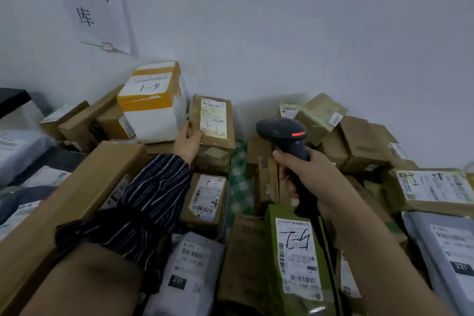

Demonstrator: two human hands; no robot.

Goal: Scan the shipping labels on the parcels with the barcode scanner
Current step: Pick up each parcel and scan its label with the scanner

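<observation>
Deep among heaped parcels, the left hand (188,142) grips the corner of a brown parcel (213,120) marked 3-1 by the wall; the right hand (305,172) clasps the barcode scanner (284,131) nearby.

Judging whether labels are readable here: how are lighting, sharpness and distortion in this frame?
Head view: dim, cool, even light, soft shadows on the wall; wide-angle bending tilts the poster near the edge; the 3-1 label on the parcel held by the left hand is soft, barcode unreadable; the scanner in the right hand glows red, no glare.
</observation>
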